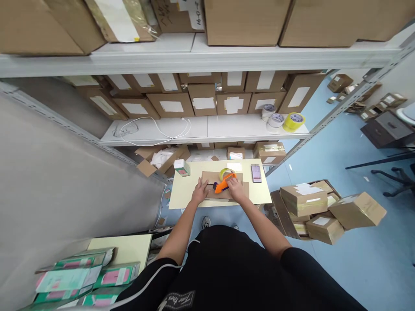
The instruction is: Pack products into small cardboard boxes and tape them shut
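Observation:
In the head view a cardboard box (245, 190) lies on the cream tabletop (177, 195) in front of me. My right hand (235, 187) is wrapped round an orange tape dispenser (222, 185), which carries a roll of yellowish tape (223, 172) and is held over the box. My left hand (199, 191) rests with fingers spread on the left side of the box. The dispenser's front end is close to the seam between the flaps; whether it touches the cardboard I cannot tell.
A small white-and-green box (182, 167) and a phone (256, 173) lie at either side of the tabletop. Tape rolls (293, 122) and a white cable (158, 129) sit on the shelf (227, 126) behind. Packed cartons (304, 199) stand on the floor at right.

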Available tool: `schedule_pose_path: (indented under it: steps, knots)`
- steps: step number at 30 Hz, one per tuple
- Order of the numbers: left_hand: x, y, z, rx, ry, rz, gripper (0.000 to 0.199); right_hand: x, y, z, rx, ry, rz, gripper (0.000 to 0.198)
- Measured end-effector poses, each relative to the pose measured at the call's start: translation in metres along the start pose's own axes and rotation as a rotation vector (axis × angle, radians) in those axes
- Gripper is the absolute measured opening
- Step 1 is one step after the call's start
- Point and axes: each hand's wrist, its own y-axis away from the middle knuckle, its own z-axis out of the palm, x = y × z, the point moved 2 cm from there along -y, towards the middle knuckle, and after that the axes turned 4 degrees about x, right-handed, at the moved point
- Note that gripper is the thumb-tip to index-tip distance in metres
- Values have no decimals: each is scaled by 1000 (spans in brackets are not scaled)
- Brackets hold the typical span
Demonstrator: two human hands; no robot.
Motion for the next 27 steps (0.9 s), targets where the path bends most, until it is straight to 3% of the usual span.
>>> schedule_pose_path:
  steps: [5, 8, 10, 16, 21, 27]
  knots:
    - [9, -12, -31, 136, -6, 54, 53, -20, -16, -4, -74, 16, -166, 31]
    - [24, -31, -63, 226, 106, 142, 43, -29, -24, -9, -101, 5, -231, 33]
    - [38, -46, -84, 215, 229, 245, 44, -34, -29, -10, -111, -4, -270, 32]
    - [74, -84, -119, -151, 478, 444, 62, -45, -41, -15, -126, -13, -344, 25]
    - [88, -106, -131, -416, 493, 516, 51, -50, -47, -27, -135, -45, -384, 29]
    - [99, -109, -151, -553, 479, 608, 40, -55, -52, -40, -134, -58, -426, 32]
